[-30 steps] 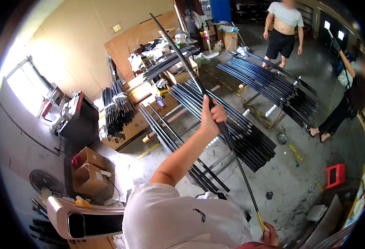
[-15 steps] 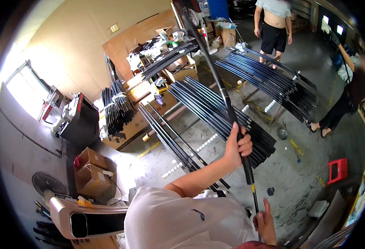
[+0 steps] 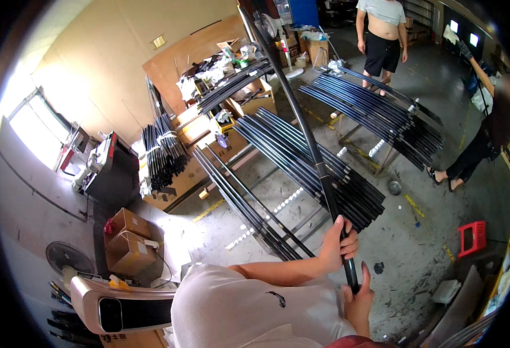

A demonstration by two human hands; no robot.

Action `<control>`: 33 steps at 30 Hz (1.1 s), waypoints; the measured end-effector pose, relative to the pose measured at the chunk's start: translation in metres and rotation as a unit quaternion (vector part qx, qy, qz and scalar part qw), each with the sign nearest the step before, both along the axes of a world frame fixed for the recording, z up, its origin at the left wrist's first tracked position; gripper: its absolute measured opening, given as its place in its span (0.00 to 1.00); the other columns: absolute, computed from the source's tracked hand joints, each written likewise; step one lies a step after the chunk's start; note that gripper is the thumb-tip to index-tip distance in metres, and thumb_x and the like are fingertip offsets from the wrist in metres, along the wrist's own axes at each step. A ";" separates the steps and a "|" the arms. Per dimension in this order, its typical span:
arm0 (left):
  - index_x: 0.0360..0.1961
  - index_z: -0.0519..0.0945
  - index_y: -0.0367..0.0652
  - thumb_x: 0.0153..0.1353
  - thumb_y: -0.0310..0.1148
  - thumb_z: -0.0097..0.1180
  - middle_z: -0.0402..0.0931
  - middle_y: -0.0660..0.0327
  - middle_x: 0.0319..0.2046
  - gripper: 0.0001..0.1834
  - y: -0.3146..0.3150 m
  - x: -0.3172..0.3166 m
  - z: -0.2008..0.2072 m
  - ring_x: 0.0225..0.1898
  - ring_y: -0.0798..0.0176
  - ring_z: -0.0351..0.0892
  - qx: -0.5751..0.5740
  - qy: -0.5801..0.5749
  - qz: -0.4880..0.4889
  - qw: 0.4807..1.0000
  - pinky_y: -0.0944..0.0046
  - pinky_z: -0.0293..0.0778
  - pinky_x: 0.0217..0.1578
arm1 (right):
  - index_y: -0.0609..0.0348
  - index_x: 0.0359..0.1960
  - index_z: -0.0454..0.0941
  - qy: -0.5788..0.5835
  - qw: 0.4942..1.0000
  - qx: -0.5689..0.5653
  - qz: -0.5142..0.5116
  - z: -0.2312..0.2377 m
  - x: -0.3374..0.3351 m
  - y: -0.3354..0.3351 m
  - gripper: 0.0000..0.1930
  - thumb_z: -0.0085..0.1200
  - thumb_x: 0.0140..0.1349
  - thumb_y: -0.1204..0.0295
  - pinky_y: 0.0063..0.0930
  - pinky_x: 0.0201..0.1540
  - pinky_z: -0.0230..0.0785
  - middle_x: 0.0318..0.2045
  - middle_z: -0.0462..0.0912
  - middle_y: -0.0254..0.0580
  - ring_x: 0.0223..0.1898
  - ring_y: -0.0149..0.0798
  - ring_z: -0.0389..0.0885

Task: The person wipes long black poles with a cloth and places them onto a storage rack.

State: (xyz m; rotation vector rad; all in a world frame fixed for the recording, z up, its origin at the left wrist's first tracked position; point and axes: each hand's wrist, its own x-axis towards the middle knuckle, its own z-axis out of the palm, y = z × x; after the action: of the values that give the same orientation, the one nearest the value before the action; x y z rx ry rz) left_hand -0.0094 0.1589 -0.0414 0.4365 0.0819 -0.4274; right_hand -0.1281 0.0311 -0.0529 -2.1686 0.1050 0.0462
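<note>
A long black telescopic pole (image 3: 319,165) runs slantwise from the upper middle down to my body. My left hand (image 3: 331,249) is wrapped round it a little above its lower end. Below, my right hand (image 3: 359,310) closes about the bottom end, with one finger pointing up alongside the shaft. Part of its grip is hidden by the pole and my palm. Just beyond my hands, a dense row of black poles (image 3: 301,153) rests on a rack, and a smaller group of poles (image 3: 246,206) lies to its left.
Another rack of poles (image 3: 376,110) stands at the back right, near a person in shorts (image 3: 381,46). A second person (image 3: 487,127) is at the far right. A red stool (image 3: 472,238) sits on the floor at right. Cardboard boxes (image 3: 130,240) and a fan (image 3: 68,258) are at left.
The pole's thick part has slid down toward my right hand, and the thin section that stuck out below is no longer visible. My left hand has moved down with it.
</note>
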 end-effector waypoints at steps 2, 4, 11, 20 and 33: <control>0.27 0.61 0.52 0.64 0.57 0.38 0.49 0.72 0.13 0.21 -0.007 -0.001 -0.004 0.13 0.75 0.47 0.012 -0.018 0.017 1.000 0.72 0.51 0.15 | 0.59 0.57 0.60 0.005 1.000 -0.011 -0.002 -0.003 0.005 0.000 0.28 0.55 0.56 0.64 0.30 0.21 0.66 0.15 0.75 0.42 0.16 0.42 0.76; 0.28 0.60 0.51 0.65 0.56 0.36 0.49 0.71 0.13 0.21 -0.011 0.000 -0.001 0.14 0.73 0.48 0.025 -0.028 0.018 0.999 0.70 0.53 0.17 | 0.59 0.54 0.64 0.013 1.000 0.011 -0.013 -0.006 0.007 -0.006 0.27 0.57 0.55 0.62 0.31 0.21 0.67 0.17 0.77 0.44 0.18 0.43 0.78; 0.28 0.63 0.50 0.65 0.56 0.36 0.50 0.73 0.13 0.21 0.008 0.041 0.015 0.13 0.75 0.48 0.005 -0.039 0.096 0.995 0.72 0.50 0.15 | 0.58 0.52 0.66 0.008 0.999 -0.039 0.014 -0.019 -0.021 -0.049 0.25 0.57 0.54 0.63 0.33 0.21 0.64 0.14 0.74 0.40 0.15 0.44 0.73; 0.28 0.62 0.51 0.65 0.56 0.37 0.51 0.71 0.14 0.20 0.014 0.048 -0.003 0.14 0.74 0.49 -0.006 -0.019 0.095 0.995 0.72 0.52 0.18 | 0.58 0.58 0.60 0.057 0.997 -0.049 -0.032 -0.013 -0.036 -0.055 0.32 0.57 0.55 0.58 0.32 0.16 0.51 0.08 0.63 0.38 0.11 0.36 0.61; 0.31 0.61 0.48 0.68 0.52 0.33 0.56 0.68 0.18 0.19 -0.009 0.002 -0.041 0.24 0.67 0.58 0.060 -0.113 0.082 0.988 0.63 0.63 0.33 | 0.59 0.40 0.73 0.018 0.998 -0.056 -0.019 -0.039 0.006 -0.027 0.23 0.65 0.47 0.58 0.31 0.18 0.61 0.10 0.70 0.37 0.11 0.40 0.69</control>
State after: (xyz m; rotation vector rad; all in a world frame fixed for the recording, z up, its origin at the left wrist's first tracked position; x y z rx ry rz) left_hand -0.0073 0.1494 -0.0827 0.5889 -0.0758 -0.2094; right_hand -0.1226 0.0043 -0.0917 -2.2771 0.1731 0.0578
